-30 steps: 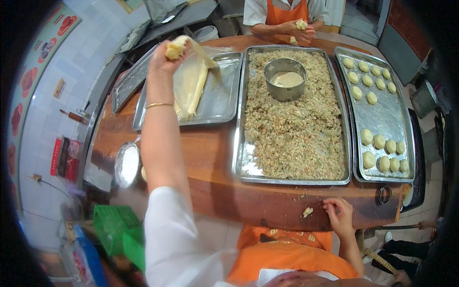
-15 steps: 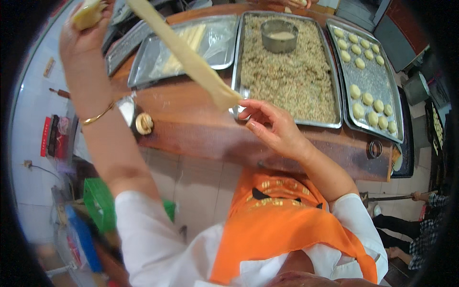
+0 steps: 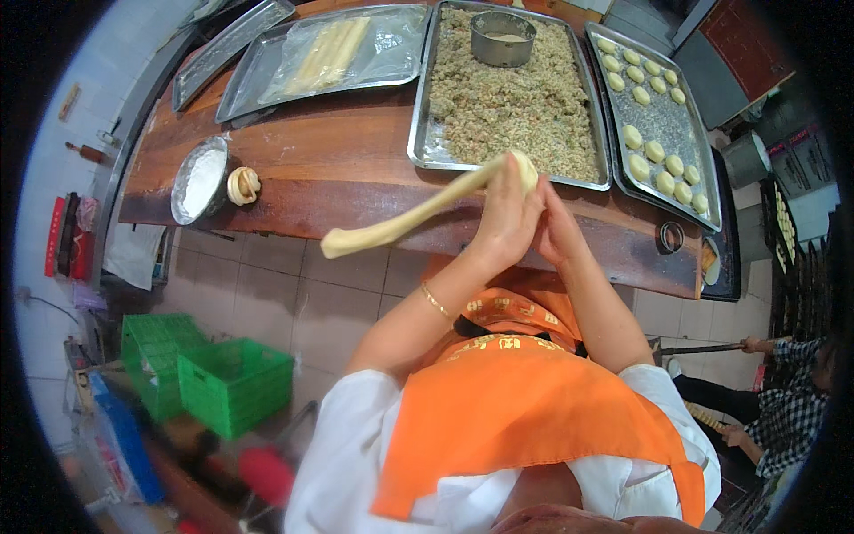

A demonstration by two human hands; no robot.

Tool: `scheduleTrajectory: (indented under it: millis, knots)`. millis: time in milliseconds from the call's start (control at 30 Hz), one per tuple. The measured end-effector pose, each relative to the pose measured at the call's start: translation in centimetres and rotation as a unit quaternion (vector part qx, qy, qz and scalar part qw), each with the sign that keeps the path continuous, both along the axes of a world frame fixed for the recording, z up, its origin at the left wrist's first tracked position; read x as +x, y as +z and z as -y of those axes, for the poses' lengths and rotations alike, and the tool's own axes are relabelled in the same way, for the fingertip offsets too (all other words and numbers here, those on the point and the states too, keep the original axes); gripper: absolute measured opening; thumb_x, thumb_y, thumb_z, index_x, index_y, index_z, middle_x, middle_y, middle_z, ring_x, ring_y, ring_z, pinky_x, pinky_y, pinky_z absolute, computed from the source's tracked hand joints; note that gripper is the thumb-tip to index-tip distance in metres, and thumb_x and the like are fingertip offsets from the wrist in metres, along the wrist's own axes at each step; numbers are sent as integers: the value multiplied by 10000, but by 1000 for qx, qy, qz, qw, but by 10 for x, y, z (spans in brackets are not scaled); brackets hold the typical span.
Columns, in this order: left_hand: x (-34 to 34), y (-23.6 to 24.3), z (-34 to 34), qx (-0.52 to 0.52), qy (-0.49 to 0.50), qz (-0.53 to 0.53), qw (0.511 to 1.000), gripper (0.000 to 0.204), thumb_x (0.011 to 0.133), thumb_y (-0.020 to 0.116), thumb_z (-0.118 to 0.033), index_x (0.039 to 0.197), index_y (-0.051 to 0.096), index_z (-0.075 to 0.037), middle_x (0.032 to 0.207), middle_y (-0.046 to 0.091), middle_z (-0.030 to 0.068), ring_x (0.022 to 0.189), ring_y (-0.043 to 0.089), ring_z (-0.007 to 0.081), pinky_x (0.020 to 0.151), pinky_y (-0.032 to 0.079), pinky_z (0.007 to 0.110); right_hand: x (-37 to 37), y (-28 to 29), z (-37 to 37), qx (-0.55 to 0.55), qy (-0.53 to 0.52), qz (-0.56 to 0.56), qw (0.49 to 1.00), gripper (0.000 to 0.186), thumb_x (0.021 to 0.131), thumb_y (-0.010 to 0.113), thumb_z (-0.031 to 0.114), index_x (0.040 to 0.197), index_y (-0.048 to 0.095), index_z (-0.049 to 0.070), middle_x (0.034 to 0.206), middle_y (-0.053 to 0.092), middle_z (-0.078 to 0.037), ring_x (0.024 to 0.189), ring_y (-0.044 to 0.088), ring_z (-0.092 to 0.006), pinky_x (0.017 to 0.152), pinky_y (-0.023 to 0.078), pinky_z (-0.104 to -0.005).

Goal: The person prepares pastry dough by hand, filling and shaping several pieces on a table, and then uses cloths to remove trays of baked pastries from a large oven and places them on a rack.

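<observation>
Closest to the camera, an orange apron [image 3: 534, 418] with gold print covers a white, short-sleeved top. Just beyond it, the left hand [image 3: 507, 209] and right hand [image 3: 560, 227] are pressed together, palms facing, with one end of a dough strip [image 3: 409, 218] bunched between them above the edge of the counter [image 3: 302, 191]. The strip is smooth and pale yellow; its free end slants down to the left, slightly thickened at the tip.

Below lies a floor [image 3: 338, 294] of pale square tiles, with a green plastic crate [image 3: 236, 400] of lattice walls at left. At far right, a person [image 3: 796, 418] wears a checked shirt.

The counter is reddish-brown wood with a dull sheen. Near its front edge, a round metal bowl [image 3: 218, 200] holds white powder [image 3: 205, 176]; thin dark rings [image 3: 671, 236] lie toward the right end.

Farther back, a deep metal tray [image 3: 433, 151] carries a coarse, crumbly mixture [image 3: 525, 107], flecked with darker bits. To its right, smooth dough balls [image 3: 654, 150] sit on a dusted tray [image 3: 654, 125]; to its left, flat strips [image 3: 329, 55] lie with crinkled clear plastic. A cylindrical metal tin [image 3: 503, 53] stands on the mixture.
</observation>
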State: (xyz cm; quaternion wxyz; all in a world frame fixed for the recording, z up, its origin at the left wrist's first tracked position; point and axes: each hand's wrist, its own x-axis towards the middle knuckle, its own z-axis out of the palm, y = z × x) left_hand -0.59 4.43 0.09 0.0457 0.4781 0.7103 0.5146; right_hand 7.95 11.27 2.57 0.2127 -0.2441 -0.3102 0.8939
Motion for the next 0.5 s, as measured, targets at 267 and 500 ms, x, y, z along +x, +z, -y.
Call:
scheduleTrajectory:
  millis: [267, 500]
  knots:
    - [-96, -34, 142, -197, 155, -282, 926, 566, 824, 690, -218, 1321, 488, -38, 1343, 454, 200, 1306, 385, 382, 1087, 284, 500, 31, -62, -50, -11, -52, 67, 996, 300, 989, 518, 184, 1188, 528, -40, 932, 627, -88, 696, 557, -102, 555, 480, -207]
    - [-132, -69, 209, -140, 102, -246, 954, 511, 750, 764, -112, 1198, 542, -12, 1289, 492, 168, 1245, 432, 368, 1048, 325, 494, 32, -59, -57, -15, -17, 44, 999, 313, 981, 537, 192, 1215, 518, -14, 960, 620, -81, 755, 589, -113, 614, 512, -211]
